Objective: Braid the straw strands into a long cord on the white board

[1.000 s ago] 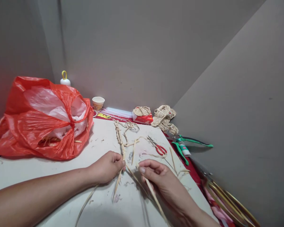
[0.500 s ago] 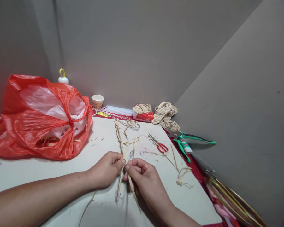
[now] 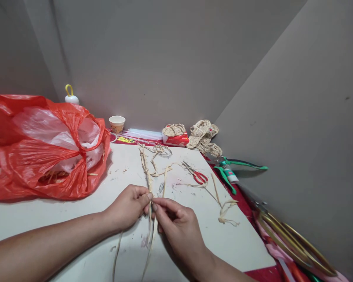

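A braid of pale straw-like strands [image 3: 144,166] runs from the back of the white board towards me. My left hand [image 3: 129,207] pinches its near end between thumb and forefinger. Close beside it, almost touching, my right hand [image 3: 179,225] is closed, thumb and forefinger pinching a strand [image 3: 153,239] at the end of the braid. Loose ends hang below both hands onto the board. Another thin strand [image 3: 115,254] trails out from under my left wrist. The curled fingers of my right hand are partly hidden.
A red plastic bag [image 3: 50,156] stands left. Along the back are a paper cup [image 3: 117,124], a red box [image 3: 176,140] and woven pieces [image 3: 204,137]. Red-handled scissors [image 3: 198,177] lie right of the braid, with green-handled pliers [image 3: 226,180] and large gold-handled scissors [image 3: 297,243] along the right edge.
My right hand has shifted slightly left and closer to my left fingers, its strand swinging left below it. My left hand keeps its pinch on the braid. The whole view has shifted a little.
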`<action>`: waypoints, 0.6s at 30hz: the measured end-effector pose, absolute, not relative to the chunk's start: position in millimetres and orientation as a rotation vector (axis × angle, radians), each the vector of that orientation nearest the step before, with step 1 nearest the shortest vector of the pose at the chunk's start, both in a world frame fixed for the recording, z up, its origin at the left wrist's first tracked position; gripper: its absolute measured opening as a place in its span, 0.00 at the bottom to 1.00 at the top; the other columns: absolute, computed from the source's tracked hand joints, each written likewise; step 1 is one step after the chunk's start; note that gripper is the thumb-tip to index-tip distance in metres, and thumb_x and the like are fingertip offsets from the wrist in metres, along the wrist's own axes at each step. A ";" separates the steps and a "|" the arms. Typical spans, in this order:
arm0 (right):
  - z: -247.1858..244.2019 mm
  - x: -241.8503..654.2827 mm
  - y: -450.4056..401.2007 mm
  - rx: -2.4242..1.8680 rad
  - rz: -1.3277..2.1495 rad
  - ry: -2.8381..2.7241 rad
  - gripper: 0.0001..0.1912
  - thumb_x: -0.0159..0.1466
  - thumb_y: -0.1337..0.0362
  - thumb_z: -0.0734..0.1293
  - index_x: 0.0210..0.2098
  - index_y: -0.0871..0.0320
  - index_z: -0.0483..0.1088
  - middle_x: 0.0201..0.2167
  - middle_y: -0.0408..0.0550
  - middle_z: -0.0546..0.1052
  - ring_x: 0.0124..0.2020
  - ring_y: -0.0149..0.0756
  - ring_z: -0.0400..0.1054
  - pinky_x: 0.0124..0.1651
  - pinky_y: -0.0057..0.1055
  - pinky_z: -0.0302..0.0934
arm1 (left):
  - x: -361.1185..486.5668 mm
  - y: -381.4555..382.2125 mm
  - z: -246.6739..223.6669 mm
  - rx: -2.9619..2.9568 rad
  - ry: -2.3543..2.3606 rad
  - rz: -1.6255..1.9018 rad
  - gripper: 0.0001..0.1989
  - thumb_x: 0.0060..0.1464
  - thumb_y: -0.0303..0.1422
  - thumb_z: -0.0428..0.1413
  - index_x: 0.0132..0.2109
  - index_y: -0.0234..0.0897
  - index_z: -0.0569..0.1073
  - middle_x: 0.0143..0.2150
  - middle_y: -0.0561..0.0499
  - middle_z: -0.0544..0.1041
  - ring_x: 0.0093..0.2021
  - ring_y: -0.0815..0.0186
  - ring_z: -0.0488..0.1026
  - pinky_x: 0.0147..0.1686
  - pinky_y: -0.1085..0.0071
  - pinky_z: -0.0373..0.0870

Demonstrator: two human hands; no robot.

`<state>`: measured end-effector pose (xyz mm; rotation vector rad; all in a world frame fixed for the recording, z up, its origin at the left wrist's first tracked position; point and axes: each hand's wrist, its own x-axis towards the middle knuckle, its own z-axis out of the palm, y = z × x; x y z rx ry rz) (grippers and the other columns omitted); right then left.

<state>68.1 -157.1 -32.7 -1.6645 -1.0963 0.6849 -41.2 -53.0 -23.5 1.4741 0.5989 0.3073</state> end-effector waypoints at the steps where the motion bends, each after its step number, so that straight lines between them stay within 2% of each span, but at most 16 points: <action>1: -33.7 68.6 -158.2 -1.673 0.627 -1.154 0.11 0.61 0.61 0.63 0.37 0.57 0.77 0.21 0.45 0.75 0.21 0.33 0.68 0.26 0.27 0.64 | -41.2 -52.9 -22.5 1.459 0.610 0.303 0.18 0.53 0.42 0.50 0.22 0.35 0.64 0.15 0.59 0.58 0.18 0.75 0.52 0.22 0.75 0.50; 5: -37.3 69.8 -160.9 -1.629 0.404 -1.378 0.13 0.63 0.66 0.61 0.43 0.54 0.76 0.32 0.48 0.80 0.33 0.37 0.74 0.39 0.30 0.68 | -41.0 -52.1 -22.7 1.449 0.648 0.312 0.19 0.53 0.44 0.50 0.22 0.35 0.63 0.14 0.60 0.56 0.17 0.75 0.50 0.21 0.75 0.48; 9: -36.8 71.6 -164.0 -1.547 0.240 -1.587 0.15 0.63 0.69 0.60 0.47 0.57 0.74 0.36 0.51 0.80 0.34 0.37 0.75 0.40 0.30 0.68 | -40.7 -50.9 -26.5 1.482 0.634 0.324 0.19 0.52 0.45 0.51 0.23 0.36 0.61 0.15 0.60 0.55 0.18 0.76 0.49 0.21 0.76 0.47; 13: -20.4 84.8 -163.7 -1.606 0.253 -1.525 0.11 0.62 0.67 0.62 0.41 0.58 0.75 0.35 0.50 0.80 0.34 0.35 0.74 0.39 0.28 0.67 | -41.0 -51.0 -24.5 1.498 0.630 0.322 0.18 0.52 0.45 0.50 0.24 0.36 0.60 0.18 0.60 0.55 0.20 0.75 0.50 0.22 0.76 0.48; 15: -8.0 93.9 -158.8 -1.703 0.261 -1.402 0.11 0.61 0.64 0.63 0.41 0.59 0.74 0.35 0.50 0.79 0.34 0.36 0.73 0.38 0.29 0.66 | -41.0 -51.5 -21.4 1.479 0.628 0.299 0.18 0.52 0.45 0.50 0.25 0.36 0.61 0.18 0.60 0.55 0.20 0.75 0.49 0.22 0.76 0.48; 18: 5.6 101.8 -146.8 -1.766 0.618 -1.319 0.16 0.61 0.59 0.63 0.46 0.59 0.69 0.36 0.50 0.77 0.34 0.36 0.71 0.37 0.30 0.65 | -40.2 -52.3 -18.2 1.412 0.593 0.294 0.17 0.52 0.45 0.50 0.25 0.36 0.61 0.16 0.61 0.55 0.18 0.76 0.48 0.22 0.76 0.47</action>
